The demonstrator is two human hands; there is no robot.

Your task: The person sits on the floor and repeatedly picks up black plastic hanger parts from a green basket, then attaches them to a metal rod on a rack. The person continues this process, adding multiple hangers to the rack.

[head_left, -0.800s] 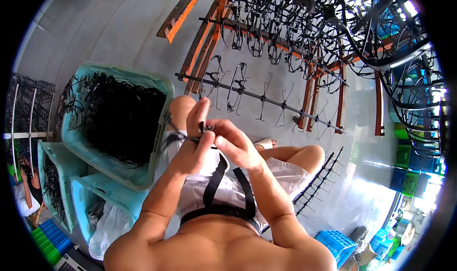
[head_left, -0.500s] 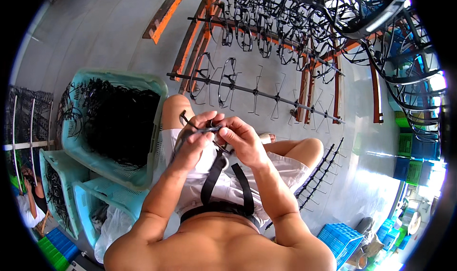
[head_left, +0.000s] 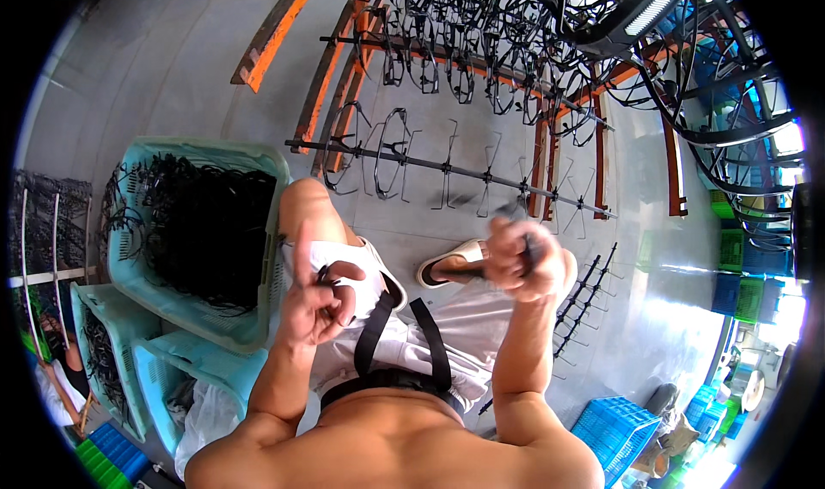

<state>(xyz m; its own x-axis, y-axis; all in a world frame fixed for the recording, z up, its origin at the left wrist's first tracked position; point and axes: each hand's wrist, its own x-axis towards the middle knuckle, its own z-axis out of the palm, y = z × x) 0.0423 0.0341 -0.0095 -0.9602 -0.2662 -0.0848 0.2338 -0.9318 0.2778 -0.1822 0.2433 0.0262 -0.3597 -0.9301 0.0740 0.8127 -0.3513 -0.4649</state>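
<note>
My left hand (head_left: 316,304) is above my left thigh, index finger stretched out. Its other fingers curl around a small dark piece (head_left: 324,273), mostly hidden. Out to the right, my right hand (head_left: 521,261) is smeared by motion, its fingers closed around a black part (head_left: 533,250) whose shape I cannot make out. Beyond the hands runs a dark rod (head_left: 460,170) with thin wire hooks. Two black looped frames (head_left: 392,149) hang at its left end, and bare hooks show farther right.
A light-blue basket (head_left: 279,231) heaped with black parts (head_left: 206,231) stands at my left, with more baskets (head_left: 185,343) below it. Orange rack beams (head_left: 344,85) carry many black frames (head_left: 464,59). Another hooked rod (head_left: 584,304) lies at right, near a blue crate (head_left: 614,433).
My hands, close together over a dark part before, have moved apart, the left slightly left and the right to the right. My view has shifted slightly.
</note>
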